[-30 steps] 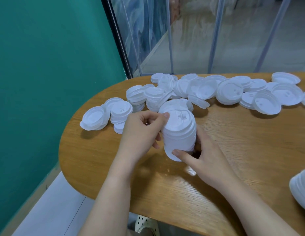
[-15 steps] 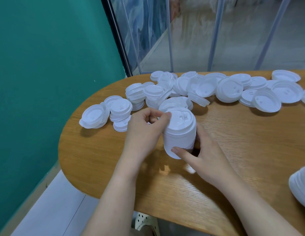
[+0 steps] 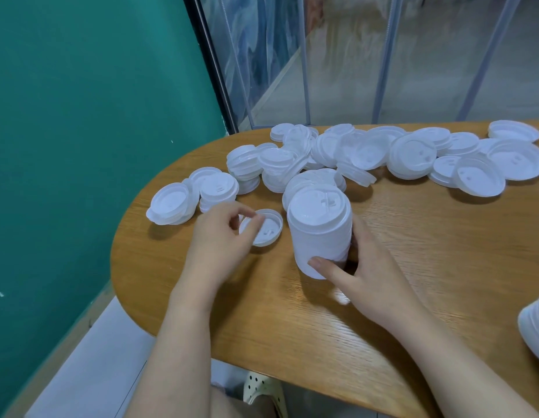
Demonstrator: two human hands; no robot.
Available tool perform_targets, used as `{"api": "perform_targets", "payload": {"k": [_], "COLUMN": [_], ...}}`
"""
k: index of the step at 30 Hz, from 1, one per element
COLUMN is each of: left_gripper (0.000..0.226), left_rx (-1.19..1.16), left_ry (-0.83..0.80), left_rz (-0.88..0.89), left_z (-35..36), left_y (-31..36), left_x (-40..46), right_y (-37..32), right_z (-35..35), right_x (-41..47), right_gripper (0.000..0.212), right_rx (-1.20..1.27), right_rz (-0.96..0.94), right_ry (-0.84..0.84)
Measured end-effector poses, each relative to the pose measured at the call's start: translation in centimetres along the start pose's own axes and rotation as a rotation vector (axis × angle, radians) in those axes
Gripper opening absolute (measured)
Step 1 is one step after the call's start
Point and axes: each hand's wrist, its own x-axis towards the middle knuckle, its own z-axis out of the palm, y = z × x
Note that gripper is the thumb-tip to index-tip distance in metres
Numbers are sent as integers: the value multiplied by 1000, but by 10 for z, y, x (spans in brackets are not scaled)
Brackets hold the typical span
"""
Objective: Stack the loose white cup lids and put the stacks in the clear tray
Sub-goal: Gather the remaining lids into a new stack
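Both hands work near the rounded left end of the oval wooden tabletop [image 3: 413, 267]. The right hand [image 3: 373, 276] is curled round the foot of a tall upright stack of white plastic cup lids [image 3: 321, 233], thumb across its near side, fingers hidden behind it, steadying it on the wood. The left hand [image 3: 220, 236] sits just left of that stack and pinches the near rim of a single white lid lying upside down [image 3: 266, 227], hollow side up, flat on the tabletop or barely lifted; which of the two is hard to tell.

That single lid lies between the left hand and the stack, close beside the stack's base but apart from it. The stack's long axis stands vertical, leaning slightly, with its top lid's raised face up. So the pinched lid looks to be the wrong way up for nesting: my reading is that it needs turning over, then carrying up and rightward onto the top. The left hand is plainly the nearer one for this, since the right is busy holding.

Along the far edge runs a heap of loose white lids and short stacks [image 3: 367, 152], so much of the sorting looks undone. At the right edge of the tabletop part of another white stack [image 3: 536, 333] shows. No clear tray is in view.
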Motion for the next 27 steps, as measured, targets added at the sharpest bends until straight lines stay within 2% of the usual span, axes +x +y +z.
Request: {"api": "perform_targets", "payload": {"k": [3, 6, 14, 17, 21, 27], "left_gripper": [25, 31, 7, 8, 14, 13], "left_rx": [171, 320, 336, 204, -136, -368], "left_ry": [-117, -150, -152, -83, 42, 131], "left_rz": [18, 58, 119, 178, 95, 155], "left_z": [8, 15, 12, 7, -5, -16], "left_y": [-2, -1, -15, -10, 10, 29], "left_x": [-3, -6, -6, -6, -8, -11], "right_y": [-1, -1, -2, -2, -3, -4], "right_z": [0, 0, -1, -1, -1, -1], "right_x": [0, 0, 1, 0, 0, 0], "right_gripper": [81, 78, 79, 78, 77, 79], "right_rx": [-4, -1, -8, 3, 3, -6], "right_rz": [6, 7, 19, 19, 12, 8], "right_ry": [-4, -1, -3, -4, 4, -1]}}
